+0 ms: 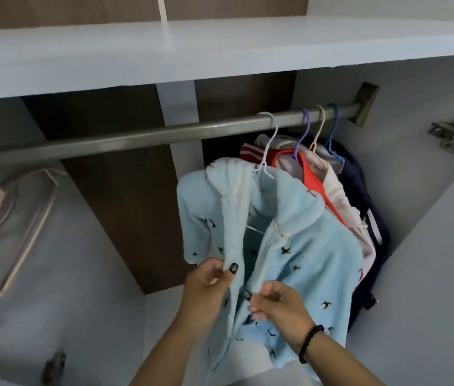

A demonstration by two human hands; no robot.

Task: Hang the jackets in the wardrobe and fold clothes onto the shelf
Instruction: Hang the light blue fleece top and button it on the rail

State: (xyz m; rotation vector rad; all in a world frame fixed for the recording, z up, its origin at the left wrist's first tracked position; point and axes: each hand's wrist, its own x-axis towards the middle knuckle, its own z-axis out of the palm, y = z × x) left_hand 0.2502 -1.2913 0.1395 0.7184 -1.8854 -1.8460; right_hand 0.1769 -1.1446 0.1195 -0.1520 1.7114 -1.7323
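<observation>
Right hand (278,307) and left hand (209,285) each pinch a front edge of the blue jacket (298,260), apparently drawing it closed to fasten it. It hangs on a white hanger (269,143) from the rail (125,139), left of other jackets (339,190).

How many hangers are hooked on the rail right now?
4, all toward the rail's right end: white hanger carrying the blue jacket, then purple, beige, blue. Others may hide behind the clothes.
</observation>
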